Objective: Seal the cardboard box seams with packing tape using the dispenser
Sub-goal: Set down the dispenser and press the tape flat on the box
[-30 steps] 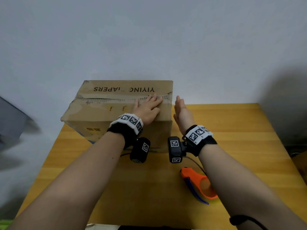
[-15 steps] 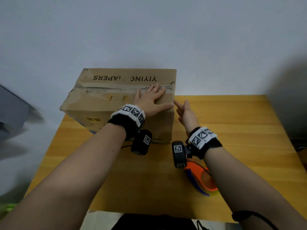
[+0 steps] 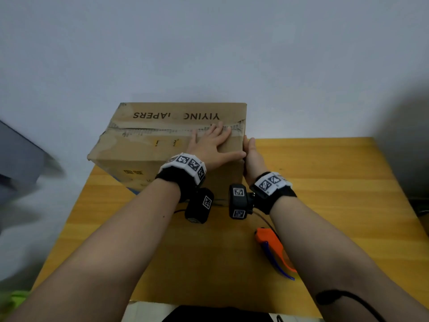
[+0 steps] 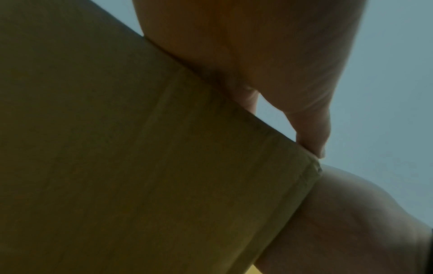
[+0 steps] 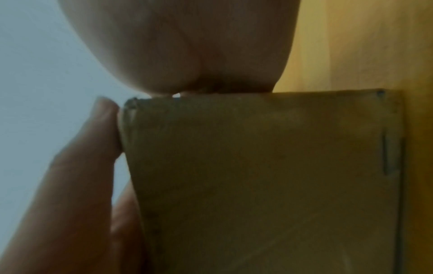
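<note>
1. Head view: cardboard box [image 3: 148,145] at the wooden table's [image 3: 336,196] far edge; my left hand [image 3: 209,147] flat on its top, fingers straight at the seam; my right hand [image 3: 251,159] flat against its right side; orange tape dispenser [image 3: 274,247] on the table under my right forearm.
2. Left wrist view: palm on the box edge.
3. Right wrist view: palm against the box side.

Wooden table [image 3: 336,205] bears cardboard box [image 3: 144,145], orange dispenser [image 3: 272,245].
</note>
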